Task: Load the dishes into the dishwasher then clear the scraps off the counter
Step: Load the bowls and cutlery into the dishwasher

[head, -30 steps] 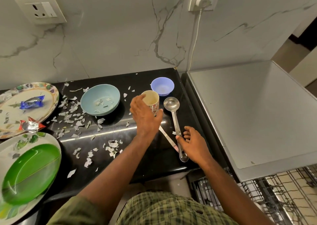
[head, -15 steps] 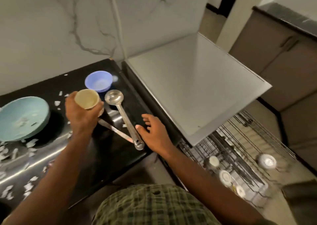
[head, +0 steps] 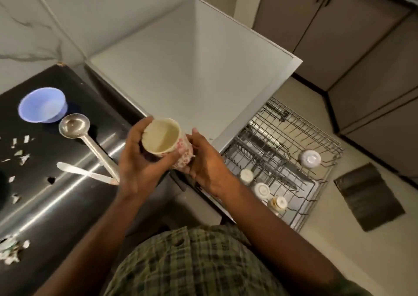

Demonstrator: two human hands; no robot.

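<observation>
Head view, cup (head: 163, 140) mouth tilted up-left

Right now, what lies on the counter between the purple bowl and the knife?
In the head view, the steel ladle lies between the purple bowl and the knife.

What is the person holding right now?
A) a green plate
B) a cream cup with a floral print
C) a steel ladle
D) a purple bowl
B: both the left hand and the right hand hold the cup, while the ladle and purple bowl lie on the counter.
</observation>
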